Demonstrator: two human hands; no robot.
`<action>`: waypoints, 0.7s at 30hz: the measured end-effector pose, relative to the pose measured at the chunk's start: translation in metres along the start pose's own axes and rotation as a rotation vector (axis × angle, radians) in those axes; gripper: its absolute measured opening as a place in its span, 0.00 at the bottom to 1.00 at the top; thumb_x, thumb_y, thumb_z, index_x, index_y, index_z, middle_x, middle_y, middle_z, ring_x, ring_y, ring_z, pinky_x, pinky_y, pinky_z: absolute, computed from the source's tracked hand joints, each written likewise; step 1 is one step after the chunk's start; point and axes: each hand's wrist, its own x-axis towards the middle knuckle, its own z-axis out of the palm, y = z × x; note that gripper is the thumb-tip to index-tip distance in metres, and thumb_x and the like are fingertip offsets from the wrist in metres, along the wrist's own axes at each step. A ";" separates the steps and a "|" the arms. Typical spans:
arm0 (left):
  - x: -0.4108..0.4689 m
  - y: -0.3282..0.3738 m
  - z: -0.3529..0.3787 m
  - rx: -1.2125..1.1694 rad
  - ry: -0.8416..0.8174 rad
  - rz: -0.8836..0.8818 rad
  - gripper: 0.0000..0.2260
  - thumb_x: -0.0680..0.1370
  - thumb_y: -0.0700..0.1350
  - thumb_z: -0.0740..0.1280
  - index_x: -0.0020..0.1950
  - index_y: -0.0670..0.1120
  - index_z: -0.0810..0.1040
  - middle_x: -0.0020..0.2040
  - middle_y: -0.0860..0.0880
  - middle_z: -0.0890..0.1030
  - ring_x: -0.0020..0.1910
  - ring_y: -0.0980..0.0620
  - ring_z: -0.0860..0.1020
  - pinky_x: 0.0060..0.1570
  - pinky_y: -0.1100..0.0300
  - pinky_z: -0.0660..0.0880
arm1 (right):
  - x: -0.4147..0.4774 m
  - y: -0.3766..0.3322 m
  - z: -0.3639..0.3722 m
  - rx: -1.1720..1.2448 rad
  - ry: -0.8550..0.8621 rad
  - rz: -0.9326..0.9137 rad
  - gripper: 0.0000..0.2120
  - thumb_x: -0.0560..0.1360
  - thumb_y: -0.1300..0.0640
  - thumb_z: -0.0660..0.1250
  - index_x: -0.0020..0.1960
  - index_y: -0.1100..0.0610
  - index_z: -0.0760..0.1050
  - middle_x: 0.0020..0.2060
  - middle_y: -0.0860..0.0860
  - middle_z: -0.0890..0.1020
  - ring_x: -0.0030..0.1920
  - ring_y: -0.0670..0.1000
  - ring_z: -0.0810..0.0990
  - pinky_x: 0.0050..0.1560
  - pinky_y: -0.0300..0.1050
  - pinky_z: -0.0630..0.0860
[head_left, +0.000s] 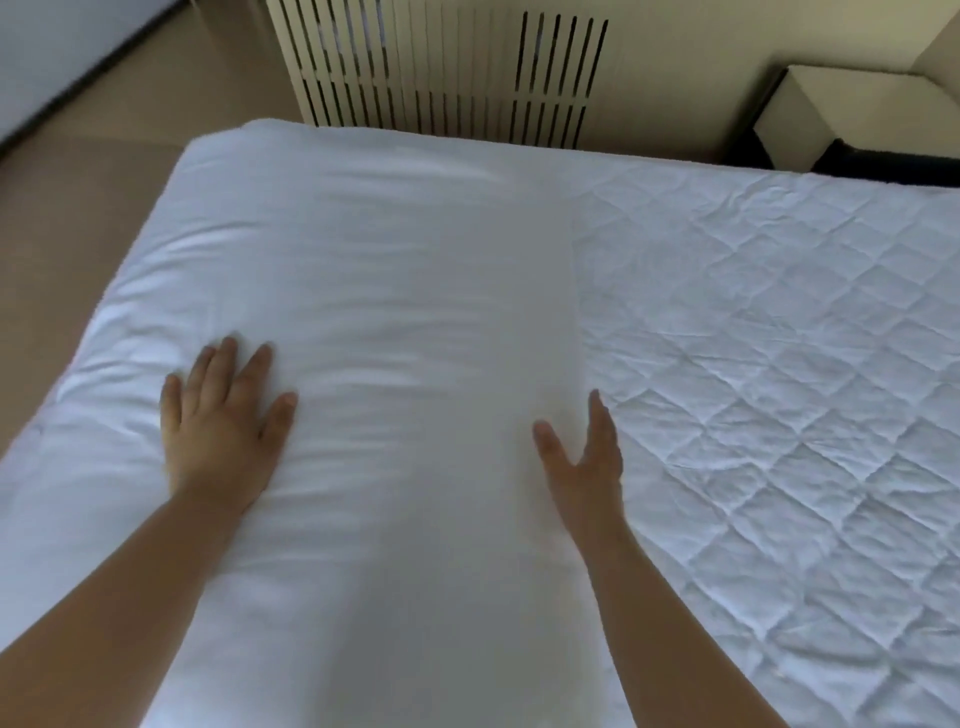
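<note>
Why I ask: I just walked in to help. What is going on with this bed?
A person seems to be flattening a plain white fabric sheet. The left hand presses flat on it, fingers spread. The right hand is open, fingers straight, at the sheet's straight right edge. Beyond that edge the white quilted mattress pad lies uncovered.

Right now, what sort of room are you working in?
Most likely a bedroom: a white sheet lies over a quilted mattress pad, with a slatted radiator cover and a small cabinet beyond it.
</note>
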 end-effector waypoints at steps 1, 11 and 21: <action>-0.003 -0.005 -0.002 -0.004 0.014 -0.062 0.36 0.69 0.62 0.46 0.71 0.44 0.66 0.73 0.40 0.62 0.73 0.42 0.57 0.71 0.51 0.46 | 0.004 -0.014 0.014 -0.120 -0.100 -0.036 0.38 0.74 0.41 0.61 0.76 0.48 0.44 0.76 0.50 0.46 0.75 0.52 0.45 0.73 0.54 0.46; 0.014 -0.066 -0.006 -0.243 0.022 -0.600 0.33 0.76 0.60 0.61 0.76 0.48 0.54 0.76 0.45 0.54 0.75 0.47 0.51 0.72 0.51 0.45 | 0.042 -0.020 0.038 -0.086 0.019 0.286 0.49 0.69 0.36 0.65 0.75 0.51 0.38 0.76 0.54 0.45 0.75 0.55 0.45 0.71 0.62 0.43; 0.088 -0.140 0.041 -0.608 -0.265 -0.729 0.48 0.65 0.65 0.70 0.76 0.48 0.49 0.74 0.42 0.59 0.72 0.40 0.59 0.71 0.44 0.54 | 0.055 -0.025 0.081 -0.249 0.195 0.329 0.48 0.69 0.39 0.67 0.76 0.54 0.42 0.75 0.54 0.53 0.75 0.55 0.51 0.72 0.58 0.46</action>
